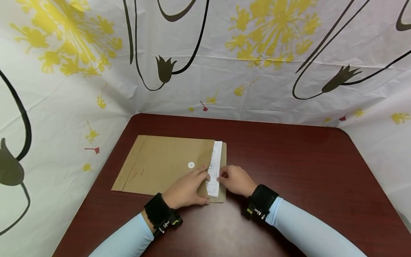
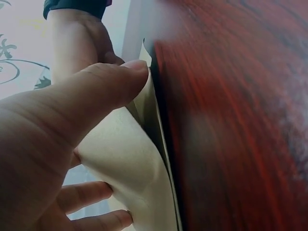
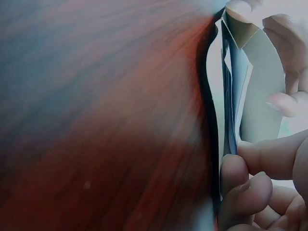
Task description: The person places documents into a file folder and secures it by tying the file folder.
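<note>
A brown paper file envelope (image 1: 167, 160) lies flat, its mouth facing right and its front panel bowed up. White printed sheets (image 1: 214, 167) stick out of that mouth. My left hand (image 1: 189, 187) grips the envelope at the mouth, thumb at the near corner and fingertips on the front panel's edge. In the left wrist view the thumb (image 2: 110, 82) lies along the gaping side. From the right, my right hand (image 1: 237, 180) pinches the outer edge of the sheets between thumb and fingers. The stacked paper edges (image 3: 238, 91) show inside the mouth in the right wrist view.
The envelope rests on a dark red wooden table (image 1: 289, 160) with rounded corners. A white cloth (image 1: 205, 43) with yellow flowers and dark stems hangs behind and along both sides. A white round button (image 1: 191, 165) sits on the envelope's front.
</note>
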Demonstrator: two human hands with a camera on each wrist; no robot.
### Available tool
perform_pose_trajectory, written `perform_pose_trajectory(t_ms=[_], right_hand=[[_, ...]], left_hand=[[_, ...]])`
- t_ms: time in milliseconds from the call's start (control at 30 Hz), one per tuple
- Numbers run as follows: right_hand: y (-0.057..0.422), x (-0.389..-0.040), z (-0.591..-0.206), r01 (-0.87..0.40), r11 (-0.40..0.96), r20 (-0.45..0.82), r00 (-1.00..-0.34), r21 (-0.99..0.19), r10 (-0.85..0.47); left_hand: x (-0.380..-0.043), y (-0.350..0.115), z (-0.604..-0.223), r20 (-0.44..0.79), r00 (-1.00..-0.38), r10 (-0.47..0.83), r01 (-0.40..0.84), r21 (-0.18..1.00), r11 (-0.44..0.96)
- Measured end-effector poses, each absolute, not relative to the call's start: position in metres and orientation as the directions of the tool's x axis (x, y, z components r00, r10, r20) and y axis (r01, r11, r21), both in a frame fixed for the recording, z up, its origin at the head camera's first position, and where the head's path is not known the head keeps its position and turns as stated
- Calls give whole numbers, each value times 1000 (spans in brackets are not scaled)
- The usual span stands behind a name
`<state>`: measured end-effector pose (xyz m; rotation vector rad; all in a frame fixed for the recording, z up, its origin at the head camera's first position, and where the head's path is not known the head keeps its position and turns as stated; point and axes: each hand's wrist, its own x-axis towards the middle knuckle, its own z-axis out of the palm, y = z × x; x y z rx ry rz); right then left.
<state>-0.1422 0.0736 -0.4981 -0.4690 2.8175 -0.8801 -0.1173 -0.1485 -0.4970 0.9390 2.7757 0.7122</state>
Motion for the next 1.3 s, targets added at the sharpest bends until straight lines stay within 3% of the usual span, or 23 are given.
perform_pose_trajectory(t_ms=[1300], right_hand=[[50,-162,-501,-327,757,-48,-903,-566,-426]], left_hand=[[-120,-152,-499,14,-771,636,549,521,654]])
